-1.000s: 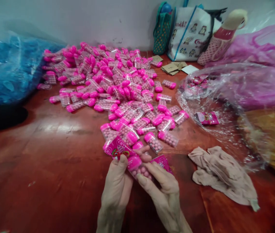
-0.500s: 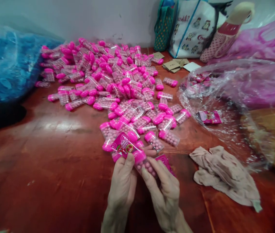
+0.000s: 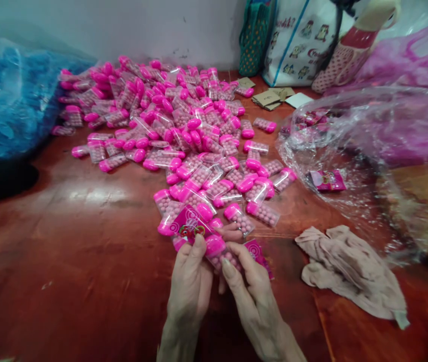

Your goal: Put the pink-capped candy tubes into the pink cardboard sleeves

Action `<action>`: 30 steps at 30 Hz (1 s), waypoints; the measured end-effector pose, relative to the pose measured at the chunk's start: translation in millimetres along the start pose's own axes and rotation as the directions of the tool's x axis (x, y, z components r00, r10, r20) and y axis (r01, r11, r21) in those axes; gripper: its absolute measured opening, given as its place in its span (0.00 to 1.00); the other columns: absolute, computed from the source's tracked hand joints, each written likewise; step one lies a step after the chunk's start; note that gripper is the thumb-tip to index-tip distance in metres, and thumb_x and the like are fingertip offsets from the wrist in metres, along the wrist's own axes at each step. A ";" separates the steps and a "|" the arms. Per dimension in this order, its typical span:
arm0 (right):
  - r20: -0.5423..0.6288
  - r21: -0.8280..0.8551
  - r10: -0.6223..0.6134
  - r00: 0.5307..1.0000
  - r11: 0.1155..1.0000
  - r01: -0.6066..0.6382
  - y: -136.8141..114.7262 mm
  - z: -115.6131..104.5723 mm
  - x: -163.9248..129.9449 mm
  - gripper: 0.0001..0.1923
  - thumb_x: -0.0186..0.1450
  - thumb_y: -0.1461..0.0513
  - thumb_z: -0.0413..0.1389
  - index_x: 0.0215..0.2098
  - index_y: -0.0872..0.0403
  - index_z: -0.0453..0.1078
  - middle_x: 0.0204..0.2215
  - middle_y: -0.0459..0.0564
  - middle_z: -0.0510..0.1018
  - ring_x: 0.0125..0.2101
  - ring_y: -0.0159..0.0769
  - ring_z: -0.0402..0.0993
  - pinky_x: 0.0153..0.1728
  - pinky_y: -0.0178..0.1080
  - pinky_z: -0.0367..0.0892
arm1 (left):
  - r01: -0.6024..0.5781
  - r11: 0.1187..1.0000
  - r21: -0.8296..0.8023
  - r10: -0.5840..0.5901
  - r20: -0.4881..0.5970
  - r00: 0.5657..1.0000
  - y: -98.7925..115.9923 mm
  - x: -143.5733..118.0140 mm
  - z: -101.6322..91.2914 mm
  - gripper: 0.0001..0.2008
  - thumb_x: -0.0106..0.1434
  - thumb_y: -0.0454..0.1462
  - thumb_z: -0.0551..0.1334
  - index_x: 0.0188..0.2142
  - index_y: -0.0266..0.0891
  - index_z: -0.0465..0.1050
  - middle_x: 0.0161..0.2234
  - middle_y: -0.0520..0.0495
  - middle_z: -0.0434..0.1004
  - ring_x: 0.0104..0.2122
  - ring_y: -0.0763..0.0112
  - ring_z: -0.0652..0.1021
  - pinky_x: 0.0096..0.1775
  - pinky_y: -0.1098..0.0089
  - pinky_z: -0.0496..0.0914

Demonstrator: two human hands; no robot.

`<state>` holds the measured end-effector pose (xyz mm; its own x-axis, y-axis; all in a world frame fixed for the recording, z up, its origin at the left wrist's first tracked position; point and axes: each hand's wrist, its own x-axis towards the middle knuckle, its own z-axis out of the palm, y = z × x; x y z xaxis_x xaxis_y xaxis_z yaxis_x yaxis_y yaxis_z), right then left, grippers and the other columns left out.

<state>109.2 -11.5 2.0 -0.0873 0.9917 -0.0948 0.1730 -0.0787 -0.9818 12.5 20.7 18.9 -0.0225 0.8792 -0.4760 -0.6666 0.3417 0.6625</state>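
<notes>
Between both hands' fingers, the left hand [image 3: 190,285] and right hand [image 3: 253,296] still pinch one pink-capped candy tube [image 3: 219,253] against a pink label [image 3: 190,227], now lifted slightly toward the heap of tubes [image 3: 176,125], with a beige cloth [image 3: 349,271] and clear bag [image 3: 368,151] rightward on the worktop [image 3: 66,241].

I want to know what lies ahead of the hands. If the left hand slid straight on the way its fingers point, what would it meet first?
Probably the near edge of the pile of pink-capped candy cases, just beyond the pink label the left hand pinches; depth is hard to judge.
</notes>
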 end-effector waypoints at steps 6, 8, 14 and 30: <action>-0.044 -0.069 -0.036 0.998 0.997 0.033 0.9 -4.5 -2.7 0.13 0.68 0.61 0.47 0.47 0.55 0.68 0.28 0.50 0.76 0.28 0.36 0.73 0.25 0.33 0.66 | 0.012 1.000 -0.001 -0.012 0.031 0.999 -3.1 -0.3 -0.3 0.13 0.61 0.40 0.59 0.35 0.33 0.79 0.36 0.38 0.81 0.37 0.57 0.79 0.39 0.62 0.73; -0.107 -0.100 -0.070 0.992 0.993 0.060 1.9 -4.4 -8.4 0.14 0.67 0.60 0.48 0.48 0.55 0.69 0.30 0.52 0.78 0.29 0.38 0.75 0.25 0.33 0.68 | 0.034 0.999 -0.006 -0.034 0.062 0.997 -5.3 -1.8 0.7 0.13 0.63 0.39 0.58 0.35 0.34 0.79 0.37 0.38 0.81 0.38 0.57 0.79 0.40 0.62 0.73; -0.286 -0.138 -0.094 0.954 0.989 0.057 -0.5 7.4 -24.0 0.17 0.66 0.59 0.50 0.50 0.55 0.69 0.36 0.56 0.79 0.33 0.42 0.77 0.26 0.35 0.71 | 0.097 0.994 0.048 -0.104 0.153 0.983 -10.1 -7.9 0.0 0.16 0.64 0.41 0.56 0.38 0.32 0.79 0.39 0.35 0.80 0.38 0.56 0.79 0.40 0.61 0.72; -0.132 -0.023 -0.090 0.987 0.996 0.088 4.8 4.8 -9.0 0.15 0.66 0.62 0.51 0.51 0.51 0.66 0.39 0.51 0.79 0.35 0.37 0.76 0.35 0.37 0.72 | 0.008 0.992 -0.123 -0.014 -0.050 0.999 0.5 -2.8 6.3 0.23 0.63 0.49 0.54 0.33 0.34 0.79 0.32 0.38 0.82 0.40 0.55 0.79 0.45 0.57 0.70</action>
<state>106.0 -21.4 -2.7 0.0276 0.9995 0.0164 0.1873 0.0110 -0.9822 16.9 20.5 24.3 -0.0502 0.8568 -0.5132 -0.7532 0.3050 0.5828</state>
